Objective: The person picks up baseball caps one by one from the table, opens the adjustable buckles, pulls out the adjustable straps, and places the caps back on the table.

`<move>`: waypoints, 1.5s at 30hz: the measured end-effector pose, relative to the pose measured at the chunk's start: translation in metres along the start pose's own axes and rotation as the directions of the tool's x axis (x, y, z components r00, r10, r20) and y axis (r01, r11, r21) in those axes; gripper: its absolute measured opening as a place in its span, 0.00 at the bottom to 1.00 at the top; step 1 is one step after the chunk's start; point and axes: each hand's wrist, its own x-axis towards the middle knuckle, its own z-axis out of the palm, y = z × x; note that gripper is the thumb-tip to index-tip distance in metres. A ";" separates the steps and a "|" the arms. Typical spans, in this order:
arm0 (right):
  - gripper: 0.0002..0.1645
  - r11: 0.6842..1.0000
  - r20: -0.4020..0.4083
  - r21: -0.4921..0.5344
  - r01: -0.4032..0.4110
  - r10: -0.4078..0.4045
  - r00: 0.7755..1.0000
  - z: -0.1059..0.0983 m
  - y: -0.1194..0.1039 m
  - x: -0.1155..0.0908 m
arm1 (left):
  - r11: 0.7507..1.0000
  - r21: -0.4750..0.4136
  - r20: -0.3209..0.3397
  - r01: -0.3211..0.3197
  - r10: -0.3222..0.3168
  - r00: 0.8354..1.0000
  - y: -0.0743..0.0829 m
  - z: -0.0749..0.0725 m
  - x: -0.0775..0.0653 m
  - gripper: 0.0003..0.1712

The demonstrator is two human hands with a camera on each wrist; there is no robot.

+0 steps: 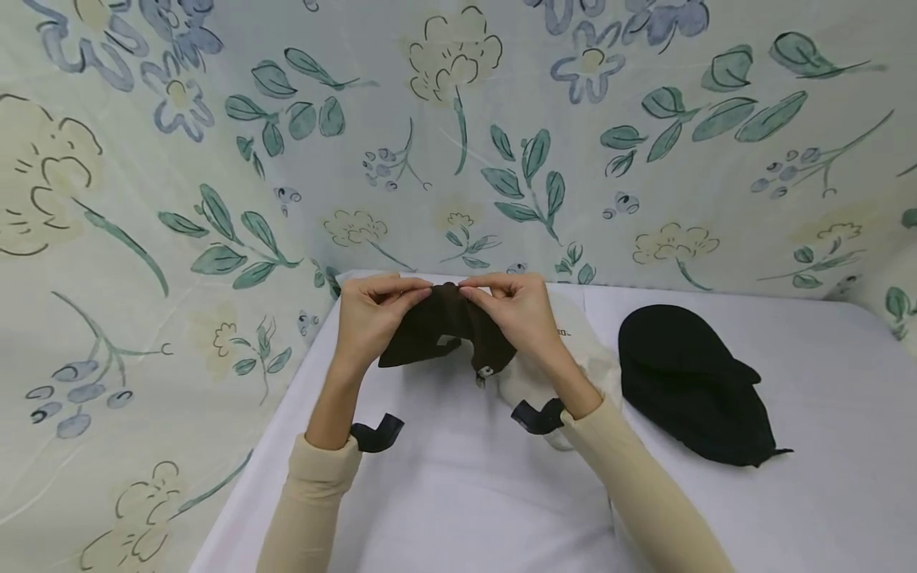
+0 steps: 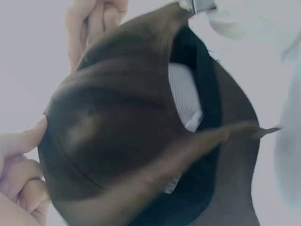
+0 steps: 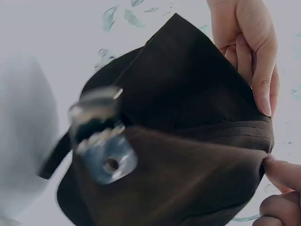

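Observation:
A dark brown cap (image 1: 447, 312) hangs above the white table, its top pinched from both sides. My left hand (image 1: 372, 314) holds the crown between thumb and forefinger just left of the top button. On the other side of the button, my right hand (image 1: 521, 314) pinches the cloth the same way. The right wrist view shows a metal buckle (image 3: 110, 162) on the cap's loose back strap. In the left wrist view, a pale ribbed patch (image 2: 185, 96) shows through the cap's back opening, beside its dark inner band.
A white cap (image 1: 583, 350) lies behind my right wrist, partly hidden by it. Further right rests a black cap (image 1: 680, 382) on the white-covered table (image 1: 458, 509). A flower-printed curtain (image 1: 458, 191) stands along the back and left.

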 end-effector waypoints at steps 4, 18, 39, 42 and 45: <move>0.06 0.998 0.031 -0.055 -0.025 0.027 0.999 0.011 0.020 0.002 | 0.998 -0.006 -0.003 0.069 -0.069 0.998 -0.025 -0.003 -0.007 0.02; 0.05 0.982 0.134 -0.077 -0.172 0.182 0.974 0.028 0.057 -0.026 | 0.943 0.036 0.129 0.329 -0.331 0.935 -0.065 -0.010 -0.040 0.06; 0.06 0.960 0.110 0.019 -0.279 0.275 0.955 0.039 0.076 -0.050 | 0.923 0.076 0.197 0.377 -0.384 0.902 -0.077 -0.011 -0.045 0.04; 0.08 0.961 0.110 0.033 -0.273 0.268 0.957 0.040 0.078 -0.052 | 0.923 0.082 0.198 0.377 -0.386 0.901 -0.078 -0.011 -0.046 0.04; 0.09 0.962 0.105 0.054 -0.269 0.262 0.959 0.040 0.080 -0.053 | 0.923 0.085 0.200 0.375 -0.385 0.901 -0.079 -0.010 -0.046 0.04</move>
